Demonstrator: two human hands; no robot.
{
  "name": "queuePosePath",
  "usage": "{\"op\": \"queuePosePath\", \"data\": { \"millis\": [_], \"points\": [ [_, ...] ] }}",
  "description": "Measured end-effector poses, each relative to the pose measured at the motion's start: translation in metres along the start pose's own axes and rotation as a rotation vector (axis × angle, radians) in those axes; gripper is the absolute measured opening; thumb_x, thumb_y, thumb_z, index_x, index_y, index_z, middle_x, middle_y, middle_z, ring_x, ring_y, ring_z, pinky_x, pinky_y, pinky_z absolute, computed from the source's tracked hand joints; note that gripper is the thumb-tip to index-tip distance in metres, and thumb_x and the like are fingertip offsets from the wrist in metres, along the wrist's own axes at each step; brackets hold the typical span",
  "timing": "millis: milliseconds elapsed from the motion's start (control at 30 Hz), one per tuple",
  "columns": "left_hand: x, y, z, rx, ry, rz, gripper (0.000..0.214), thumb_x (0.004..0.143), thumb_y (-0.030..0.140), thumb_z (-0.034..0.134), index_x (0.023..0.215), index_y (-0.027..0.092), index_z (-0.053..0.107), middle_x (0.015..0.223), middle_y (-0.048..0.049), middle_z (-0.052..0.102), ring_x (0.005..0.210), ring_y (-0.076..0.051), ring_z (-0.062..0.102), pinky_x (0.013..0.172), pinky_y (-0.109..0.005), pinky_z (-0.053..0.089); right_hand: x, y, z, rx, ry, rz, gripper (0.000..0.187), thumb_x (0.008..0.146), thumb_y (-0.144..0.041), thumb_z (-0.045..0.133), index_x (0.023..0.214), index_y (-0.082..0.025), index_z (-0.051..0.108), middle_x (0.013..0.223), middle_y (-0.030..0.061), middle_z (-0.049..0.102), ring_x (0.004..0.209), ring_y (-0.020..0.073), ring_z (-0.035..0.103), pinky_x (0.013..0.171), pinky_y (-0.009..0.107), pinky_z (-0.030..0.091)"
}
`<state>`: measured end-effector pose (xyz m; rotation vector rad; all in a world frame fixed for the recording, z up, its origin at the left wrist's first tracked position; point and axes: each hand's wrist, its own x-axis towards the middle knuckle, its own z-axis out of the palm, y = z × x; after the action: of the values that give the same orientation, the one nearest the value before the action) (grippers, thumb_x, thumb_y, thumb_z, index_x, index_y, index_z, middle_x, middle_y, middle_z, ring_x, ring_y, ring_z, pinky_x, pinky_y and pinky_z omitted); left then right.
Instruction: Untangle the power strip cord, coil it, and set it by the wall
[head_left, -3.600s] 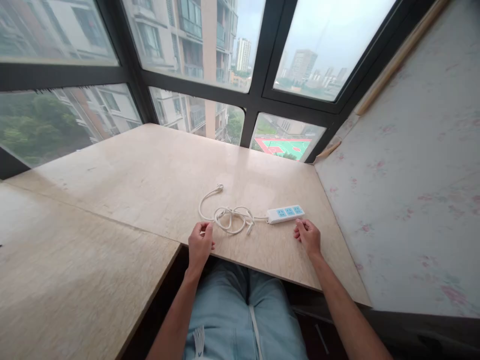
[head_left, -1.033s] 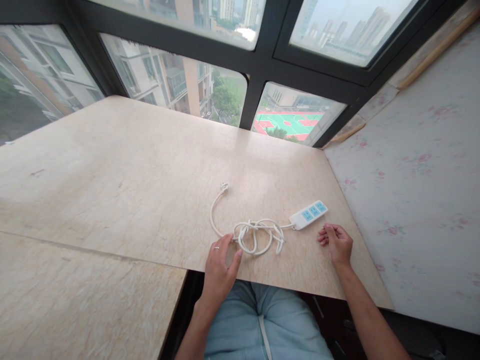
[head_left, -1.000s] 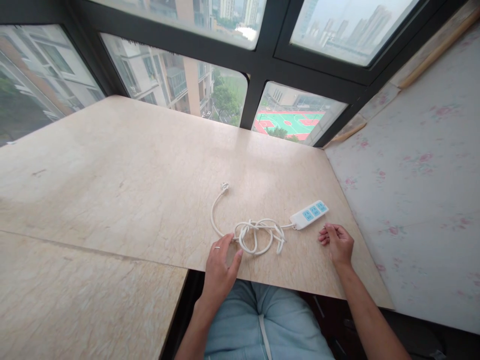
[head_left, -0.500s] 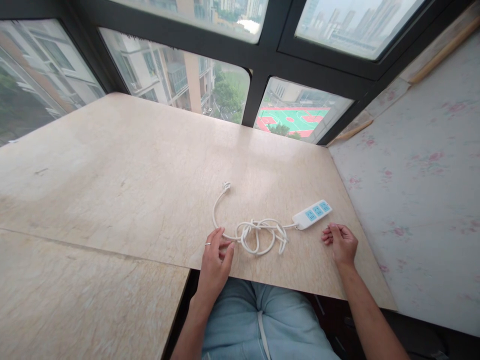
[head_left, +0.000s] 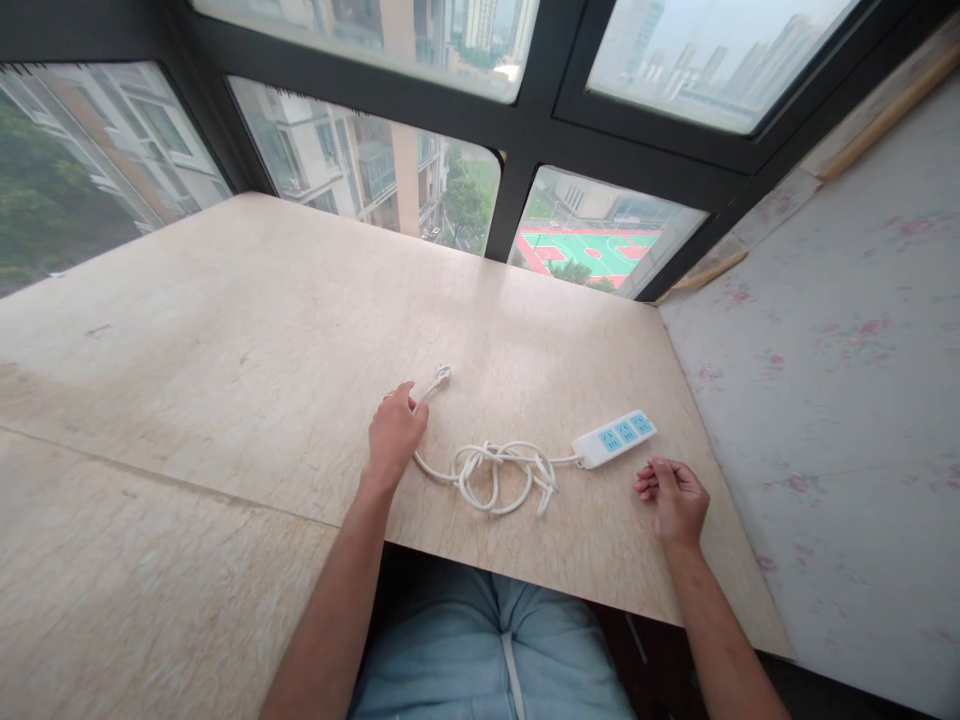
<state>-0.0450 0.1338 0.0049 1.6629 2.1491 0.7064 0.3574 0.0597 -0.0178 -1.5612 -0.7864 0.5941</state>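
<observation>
A white power strip (head_left: 615, 438) with blue socket faces lies on the stone-patterned counter, tilted up to the right. Its white cord (head_left: 499, 507) lies loosely looped and tangled to the left of the strip, and the plug (head_left: 442, 375) at its far end rests on the surface. My left hand (head_left: 397, 435), a ring on one finger, is closed around the cord a short way below the plug; its fingertips are partly hidden. Just below and right of the power strip, my right hand (head_left: 679, 498) rests with curled fingers, holding nothing and not touching the strip.
Dark-framed windows (head_left: 517, 130) border the far side of the counter (head_left: 247, 330). A wall with flowered paper (head_left: 832, 400) bounds it on the right. The counter's front edge runs just before my legs (head_left: 480, 650), with a seam at left.
My left hand has moved up and left along the cord, from near the loops to close below the plug. The loops have shifted slightly left. My right hand stays by the strip.
</observation>
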Motion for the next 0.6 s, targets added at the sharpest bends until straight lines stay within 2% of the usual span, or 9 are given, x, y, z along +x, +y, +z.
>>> {"op": "queuePosePath", "data": {
  "millis": [133, 233, 300, 400, 467, 600],
  "points": [
    [0.018, 0.005, -0.003, 0.099, -0.089, 0.038, 0.028, 0.084, 0.029, 0.053, 0.102, 0.016, 0.068, 0.089, -0.0119, 0.07, 0.089, -0.027, 0.065, 0.078, -0.034, 0.047, 0.0, 0.0, -0.001, 0.041, -0.031, 0.016, 0.036, 0.069, -0.046, 0.076, 0.074, -0.014, 0.062, 0.059, 0.0002, 0.063, 0.042, 0.0105, 0.056, 0.035, 0.018, 0.041],
    [0.021, -0.001, -0.009, -0.028, -0.108, 0.04, 0.021, 0.078, 0.025, 0.056, 0.091, 0.016, 0.07, 0.077, -0.0073, 0.069, 0.075, -0.022, 0.065, 0.07, -0.031, 0.046, 0.0, 0.0, -0.002, 0.056, -0.047, 0.023, 0.036, 0.07, -0.047, 0.075, 0.075, -0.014, 0.062, 0.059, -0.0001, 0.063, 0.042, 0.0102, 0.056, 0.035, 0.018, 0.042],
    [0.02, -0.007, -0.016, -0.177, -0.123, -0.03, 0.018, 0.075, 0.025, 0.058, 0.086, 0.016, 0.07, 0.065, -0.0024, 0.063, 0.058, -0.018, 0.06, 0.058, -0.028, 0.044, 0.0, 0.0, -0.002, 0.05, -0.061, 0.023, 0.036, 0.07, -0.048, 0.075, 0.075, -0.014, 0.062, 0.06, 0.0, 0.063, 0.043, 0.0102, 0.056, 0.036, 0.018, 0.042],
    [0.016, -0.018, -0.025, -0.5, -0.135, -0.181, 0.014, 0.071, 0.028, 0.062, 0.076, 0.016, 0.066, 0.052, 0.0034, 0.051, 0.039, -0.011, 0.045, 0.042, -0.024, 0.037, -0.001, 0.001, -0.002, 0.029, -0.082, 0.015, 0.038, 0.07, -0.05, 0.075, 0.075, -0.015, 0.062, 0.061, 0.0004, 0.063, 0.043, 0.0106, 0.056, 0.036, 0.019, 0.042],
    [0.011, -0.025, -0.029, -0.77, -0.117, -0.249, 0.015, 0.066, 0.028, 0.067, 0.072, 0.015, 0.062, 0.05, 0.0054, 0.046, 0.036, -0.008, 0.037, 0.037, -0.022, 0.034, -0.002, 0.0, -0.001, 0.008, -0.097, 0.004, 0.039, 0.07, -0.051, 0.074, 0.075, -0.015, 0.062, 0.061, 0.0007, 0.063, 0.043, 0.0111, 0.056, 0.037, 0.019, 0.043],
    [0.002, -0.035, -0.033, -1.223, -0.109, -0.315, 0.022, 0.063, 0.024, 0.073, 0.074, 0.016, 0.056, 0.057, 0.0042, 0.053, 0.038, -0.004, 0.034, 0.035, -0.017, 0.032, -0.006, -0.002, 0.0, -0.078, -0.124, -0.048, 0.041, 0.072, -0.054, 0.071, 0.076, -0.015, 0.062, 0.061, 0.0013, 0.063, 0.045, 0.012, 0.057, 0.039, 0.021, 0.044]
  ]
}}
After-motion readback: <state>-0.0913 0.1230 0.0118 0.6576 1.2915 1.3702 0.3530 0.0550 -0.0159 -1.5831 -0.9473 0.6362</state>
